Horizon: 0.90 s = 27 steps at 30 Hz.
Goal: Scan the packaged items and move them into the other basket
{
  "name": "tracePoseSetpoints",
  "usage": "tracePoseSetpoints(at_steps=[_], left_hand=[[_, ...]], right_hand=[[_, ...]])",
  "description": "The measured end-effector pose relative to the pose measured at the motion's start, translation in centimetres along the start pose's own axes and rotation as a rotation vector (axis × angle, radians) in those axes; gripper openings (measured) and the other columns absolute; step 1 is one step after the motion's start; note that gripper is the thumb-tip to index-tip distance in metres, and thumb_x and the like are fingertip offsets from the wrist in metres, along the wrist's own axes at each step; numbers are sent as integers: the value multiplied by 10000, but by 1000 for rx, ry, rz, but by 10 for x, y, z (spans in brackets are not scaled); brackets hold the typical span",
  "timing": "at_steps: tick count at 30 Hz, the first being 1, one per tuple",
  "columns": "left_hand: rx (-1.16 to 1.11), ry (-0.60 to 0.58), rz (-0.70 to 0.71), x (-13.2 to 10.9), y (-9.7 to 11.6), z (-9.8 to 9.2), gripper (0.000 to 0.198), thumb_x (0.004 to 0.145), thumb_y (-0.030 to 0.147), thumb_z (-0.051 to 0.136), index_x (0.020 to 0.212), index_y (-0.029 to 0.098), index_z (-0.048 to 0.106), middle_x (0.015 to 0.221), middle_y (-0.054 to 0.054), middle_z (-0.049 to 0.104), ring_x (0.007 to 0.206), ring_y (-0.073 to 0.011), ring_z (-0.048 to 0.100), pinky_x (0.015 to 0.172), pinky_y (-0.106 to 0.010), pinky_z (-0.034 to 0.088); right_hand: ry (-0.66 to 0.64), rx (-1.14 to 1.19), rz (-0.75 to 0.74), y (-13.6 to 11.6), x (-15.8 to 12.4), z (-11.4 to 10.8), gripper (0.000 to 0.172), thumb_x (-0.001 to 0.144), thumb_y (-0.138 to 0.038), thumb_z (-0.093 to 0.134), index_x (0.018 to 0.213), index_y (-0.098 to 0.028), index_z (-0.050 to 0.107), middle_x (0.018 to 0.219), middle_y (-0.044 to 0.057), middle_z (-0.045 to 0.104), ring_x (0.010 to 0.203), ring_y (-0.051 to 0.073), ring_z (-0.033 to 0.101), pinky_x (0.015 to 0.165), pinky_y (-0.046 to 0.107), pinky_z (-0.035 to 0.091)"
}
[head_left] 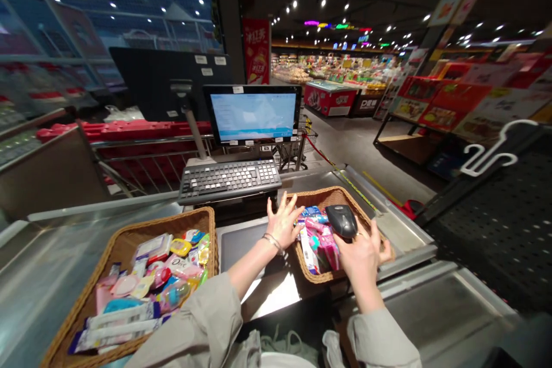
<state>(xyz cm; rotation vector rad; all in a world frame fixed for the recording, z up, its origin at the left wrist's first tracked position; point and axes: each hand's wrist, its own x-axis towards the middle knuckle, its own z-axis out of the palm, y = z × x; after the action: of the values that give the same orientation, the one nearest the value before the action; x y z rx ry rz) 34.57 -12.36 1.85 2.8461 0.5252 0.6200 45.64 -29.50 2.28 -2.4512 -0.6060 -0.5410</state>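
My right hand (361, 256) grips a black barcode scanner (341, 221), its rounded head above the smaller wicker basket (321, 279). Inside that basket lie small packaged goods, among them a pink package (326, 243) and a white-and-purple packet (309, 250). At the basket's left rim my left hand (282, 223) is stretched out with fingers spread, nothing visible in it; whether it touches the rim I cannot tell. A larger wicker basket (211, 244) stands on the left, filled with several packets, including a Dove package (183, 266) and long white-and-purple wrapped bars (123, 316).
Ahead are a keyboard (230, 178), a lit monitor (255, 118) and a second screen (159, 83) seen from behind. The metal counter (26, 264) extends on both sides. White hooks (491, 152) sit on a dark panel at right. Red boxes (459, 100) are stacked beyond the aisle.
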Motion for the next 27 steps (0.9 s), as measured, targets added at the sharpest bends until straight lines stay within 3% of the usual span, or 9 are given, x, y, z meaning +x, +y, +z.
tracePoseSetpoints(at_steps=[10, 17, 27], left_hand=[[73, 73, -189, -42, -32, -41, 487, 837, 388, 612, 1308, 311, 513, 1555, -57, 298, 1465, -322, 121, 1102, -718, 17], [108, 103, -304, -81, -63, -53, 490, 840, 376, 613, 1315, 312, 512, 1553, -53, 302, 1464, -315, 130, 1108, -708, 20], [139, 123, -453, -126, -92, -67, 496, 830, 354, 624, 1313, 318, 516, 1545, -58, 319, 1457, -318, 163, 1105, -706, 24]], right_hand=[[-48, 126, -156, -50, -7, 19, 508, 787, -595, 449, 1013, -208, 688, 1168, 120, 661, 1331, 288, 325, 1035, 531, 143], [-68, 203, -231, -78, -17, 31, 436, 763, -558, 456, 946, -238, 689, 1144, 68, 677, 1332, 278, 332, 1045, 539, 141], [-143, 247, -309, -107, -37, 41, 501, 765, -598, 413, 987, -243, 688, 1169, 67, 670, 1322, 291, 346, 1045, 529, 119]])
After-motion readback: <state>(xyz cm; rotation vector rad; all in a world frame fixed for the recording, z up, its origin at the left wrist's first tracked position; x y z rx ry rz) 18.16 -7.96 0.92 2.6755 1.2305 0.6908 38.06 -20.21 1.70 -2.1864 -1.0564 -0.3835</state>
